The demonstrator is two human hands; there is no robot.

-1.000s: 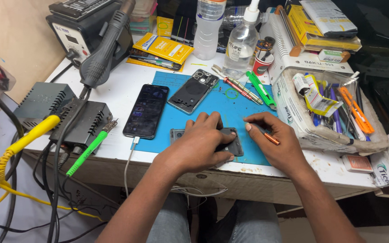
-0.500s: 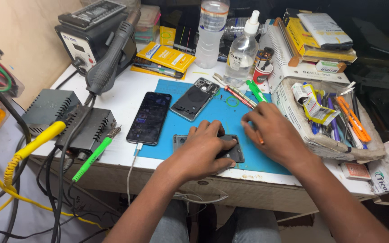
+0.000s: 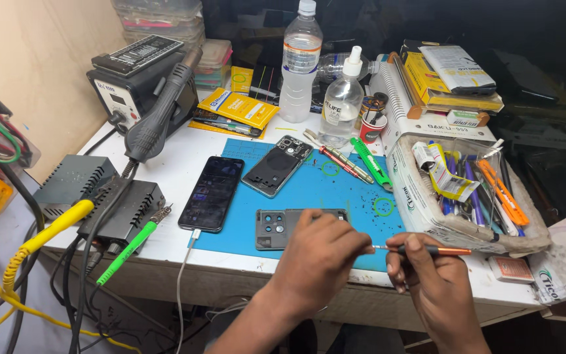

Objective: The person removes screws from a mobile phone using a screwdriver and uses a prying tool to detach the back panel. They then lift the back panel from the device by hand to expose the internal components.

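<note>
Layout around the work mat

On the mat's near edge lies a phone back cover; a phone lies at its left edge, a tool box right, bottles behind.

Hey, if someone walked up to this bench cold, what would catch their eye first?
Probably the blue work mat at the table's middle, where the left hand presses on an opened phone and the right hand holds a copper-coloured screwdriver, its tip at the left fingers. Next, the black hot-air station at the back left, and the box crammed with tools on the right.
</note>
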